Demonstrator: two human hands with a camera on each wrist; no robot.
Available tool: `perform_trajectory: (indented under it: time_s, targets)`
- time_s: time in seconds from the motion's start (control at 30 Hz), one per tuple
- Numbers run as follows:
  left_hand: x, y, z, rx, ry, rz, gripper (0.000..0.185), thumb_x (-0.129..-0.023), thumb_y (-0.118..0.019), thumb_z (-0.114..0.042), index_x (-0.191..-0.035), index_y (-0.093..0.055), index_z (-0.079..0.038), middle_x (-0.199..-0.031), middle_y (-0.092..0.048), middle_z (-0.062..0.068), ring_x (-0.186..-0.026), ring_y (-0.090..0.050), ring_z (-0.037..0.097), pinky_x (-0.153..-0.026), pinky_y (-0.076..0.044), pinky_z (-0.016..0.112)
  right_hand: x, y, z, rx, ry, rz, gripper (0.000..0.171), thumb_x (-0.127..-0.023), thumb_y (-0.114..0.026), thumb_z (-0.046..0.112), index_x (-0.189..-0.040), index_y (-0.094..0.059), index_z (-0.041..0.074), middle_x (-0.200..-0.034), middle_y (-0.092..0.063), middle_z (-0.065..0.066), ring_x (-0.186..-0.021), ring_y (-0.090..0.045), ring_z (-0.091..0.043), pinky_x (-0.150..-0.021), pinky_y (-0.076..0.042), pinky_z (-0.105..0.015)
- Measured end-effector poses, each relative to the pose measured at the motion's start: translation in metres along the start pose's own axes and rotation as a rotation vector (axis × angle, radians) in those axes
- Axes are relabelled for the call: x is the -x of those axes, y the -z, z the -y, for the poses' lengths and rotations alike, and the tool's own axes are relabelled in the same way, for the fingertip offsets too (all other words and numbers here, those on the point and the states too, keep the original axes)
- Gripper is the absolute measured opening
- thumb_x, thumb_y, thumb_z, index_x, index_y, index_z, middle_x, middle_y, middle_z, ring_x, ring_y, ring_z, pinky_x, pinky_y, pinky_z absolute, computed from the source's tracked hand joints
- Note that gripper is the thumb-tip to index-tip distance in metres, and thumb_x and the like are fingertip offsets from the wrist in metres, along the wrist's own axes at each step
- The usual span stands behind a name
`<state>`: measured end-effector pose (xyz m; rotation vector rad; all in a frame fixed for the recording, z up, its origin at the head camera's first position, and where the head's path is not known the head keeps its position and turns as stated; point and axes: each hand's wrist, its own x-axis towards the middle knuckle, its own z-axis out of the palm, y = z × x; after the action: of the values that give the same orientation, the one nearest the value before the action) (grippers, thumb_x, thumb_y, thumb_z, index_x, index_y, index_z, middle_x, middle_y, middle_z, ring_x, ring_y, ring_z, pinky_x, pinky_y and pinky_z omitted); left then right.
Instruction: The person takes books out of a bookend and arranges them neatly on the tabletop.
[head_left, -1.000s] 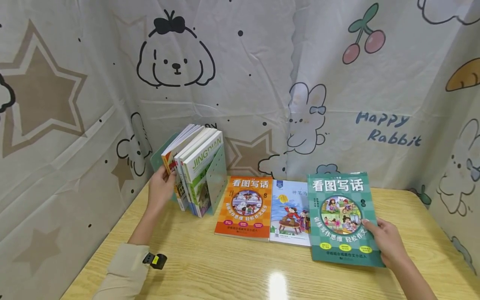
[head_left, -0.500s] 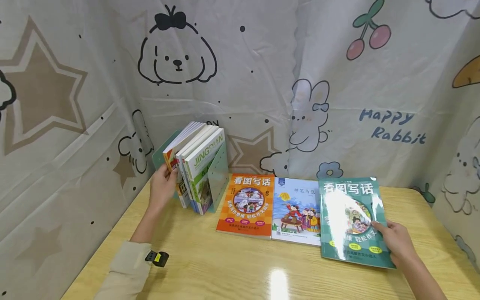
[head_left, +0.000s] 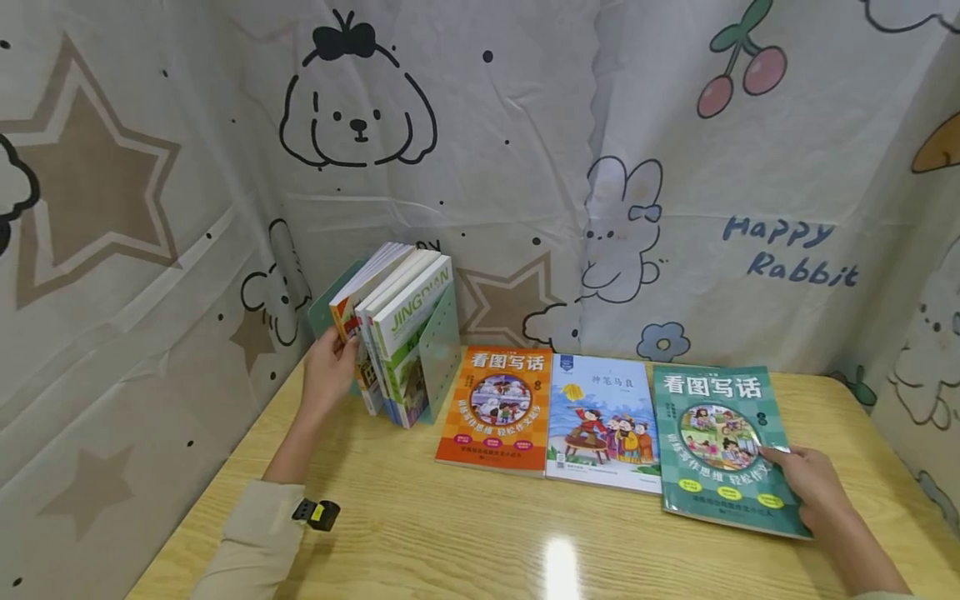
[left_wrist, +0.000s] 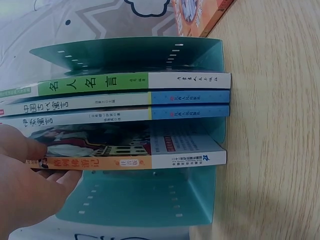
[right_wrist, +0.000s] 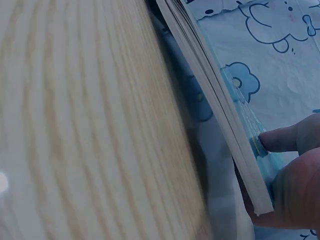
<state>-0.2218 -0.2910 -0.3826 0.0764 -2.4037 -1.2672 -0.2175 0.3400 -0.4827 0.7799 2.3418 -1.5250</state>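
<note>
My right hand [head_left: 802,487] pinches the right edge of a green picture book [head_left: 708,442], thumb [right_wrist: 280,140] on the cover and fingers underneath. The book lies nearly flat on the table, its right edge a little raised, next to a blue-and-white book [head_left: 603,421]. An orange book [head_left: 498,408] lies left of that. My left hand [head_left: 330,375] grips the outermost book [left_wrist: 125,150], the one with an orange spine, among several leaning in a teal bookend rack [head_left: 441,350]. Its thumb [left_wrist: 22,145] lies on the cover.
The wooden table [head_left: 450,533] is closed in by a cartoon-print cloth [head_left: 525,167] at the back and on both sides. The rack stands at the back left against the cloth. A light glares on the tabletop near the front edge.
My right hand has carried the green book to the right and lowered it from over the blue-and-white book to the table beside it. My left hand has stayed on the rack's book.
</note>
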Motion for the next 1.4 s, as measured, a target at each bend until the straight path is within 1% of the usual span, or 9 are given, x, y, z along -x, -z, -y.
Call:
perform_trajectory:
  time_s: [0.13, 0.3, 0.6, 0.87, 1.0, 1.1, 1.2, 1.3, 1.4]
  targets:
    - [0.0, -0.001, 0.0, 0.001, -0.011, 0.0, 0.036, -0.107, -0.046, -0.012, -0.134, -0.049, 0.011, -0.132, -0.056, 0.031, -0.119, -0.057, 0.039, -0.091, -0.049, 0.048, -0.002, 0.004, -0.003, 0.013, -0.019, 0.007, 0.075, -0.104, -0.048, 0.033, -0.15, -0.016, -0.016, -0.135, -0.037, -0.032, -0.1, -0.05, -0.03, -0.07, -0.05, -0.034]
    - [0.002, 0.0, -0.003, 0.015, -0.012, -0.005, 0.036, -0.107, -0.046, -0.011, -0.135, -0.049, 0.011, -0.133, -0.055, 0.031, -0.121, -0.056, 0.039, -0.094, -0.05, 0.049, -0.003, 0.008, -0.001, 0.061, 0.032, 0.028, 0.076, -0.103, -0.048, 0.034, -0.147, -0.019, -0.021, -0.129, -0.04, -0.033, -0.095, -0.053, -0.029, -0.068, -0.051, -0.033]
    - [0.001, 0.0, 0.0, 0.037, 0.011, 0.006, 0.038, -0.107, -0.046, -0.013, -0.137, -0.047, 0.01, -0.138, -0.051, 0.031, -0.129, -0.05, 0.041, -0.102, -0.045, 0.05, -0.007, 0.008, 0.005, 0.102, 0.057, 0.046, 0.075, -0.105, -0.045, 0.034, -0.146, -0.017, -0.023, -0.129, -0.038, -0.035, -0.101, -0.049, -0.034, -0.069, -0.05, -0.033]
    - [-0.001, -0.003, 0.003, 0.014, 0.026, -0.024, 0.034, -0.106, -0.049, -0.014, -0.131, -0.052, 0.009, -0.131, -0.057, 0.029, -0.12, -0.057, 0.037, -0.092, -0.05, 0.046, -0.014, 0.007, 0.009, 0.092, 0.054, 0.063, 0.077, -0.105, -0.046, 0.035, -0.147, -0.015, -0.022, -0.128, -0.039, -0.034, -0.101, -0.049, -0.035, -0.07, -0.049, -0.033]
    - [-0.001, -0.005, 0.004, 0.021, 0.031, -0.029, 0.033, -0.106, -0.05, -0.014, -0.129, -0.053, 0.01, -0.13, -0.057, 0.029, -0.12, -0.057, 0.039, -0.094, -0.049, 0.048, -0.017, 0.008, 0.011, 0.089, 0.052, 0.07, 0.077, -0.104, -0.046, 0.034, -0.146, -0.015, -0.022, -0.129, -0.038, -0.034, -0.102, -0.048, -0.035, -0.072, -0.049, -0.034]
    - [-0.002, -0.006, 0.005, 0.062, 0.045, -0.037, 0.035, -0.106, -0.05, -0.016, -0.131, -0.053, 0.009, -0.131, -0.057, 0.028, -0.122, -0.056, 0.037, -0.096, -0.049, 0.047, -0.019, 0.009, 0.013, 0.094, 0.058, 0.072, 0.077, -0.104, -0.046, 0.034, -0.146, -0.016, -0.023, -0.129, -0.038, -0.034, -0.102, -0.048, -0.035, -0.073, -0.049, -0.035]
    - [-0.002, -0.009, 0.006, 0.103, 0.055, -0.065, 0.037, -0.107, -0.049, -0.018, -0.133, -0.054, 0.008, -0.133, -0.058, 0.026, -0.123, -0.057, 0.033, -0.098, -0.049, 0.041, -0.021, 0.008, 0.015, 0.108, 0.067, 0.072, 0.079, -0.104, -0.047, 0.036, -0.146, -0.016, -0.023, -0.13, -0.037, -0.035, -0.103, -0.047, -0.036, -0.074, -0.048, -0.035]
    - [-0.001, -0.012, 0.008, 0.105, 0.054, -0.123, 0.036, -0.107, -0.05, -0.02, -0.131, -0.058, 0.006, -0.128, -0.061, 0.024, -0.116, -0.061, 0.028, -0.091, -0.051, 0.028, -0.022, 0.008, 0.016, 0.12, 0.078, 0.068, 0.08, -0.104, -0.047, 0.037, -0.146, -0.015, -0.023, -0.129, -0.036, -0.035, -0.104, -0.046, -0.037, -0.074, -0.047, -0.034]
    - [0.002, -0.013, 0.007, 0.068, 0.031, -0.199, 0.031, -0.106, -0.052, -0.021, -0.119, -0.063, 0.004, -0.108, -0.067, 0.022, -0.089, -0.063, 0.021, -0.068, -0.046, 0.018, -0.021, 0.007, 0.015, 0.116, 0.083, 0.068, 0.079, -0.104, -0.048, 0.036, -0.145, -0.016, -0.023, -0.128, -0.037, -0.034, -0.103, -0.047, -0.036, -0.072, -0.048, -0.033]
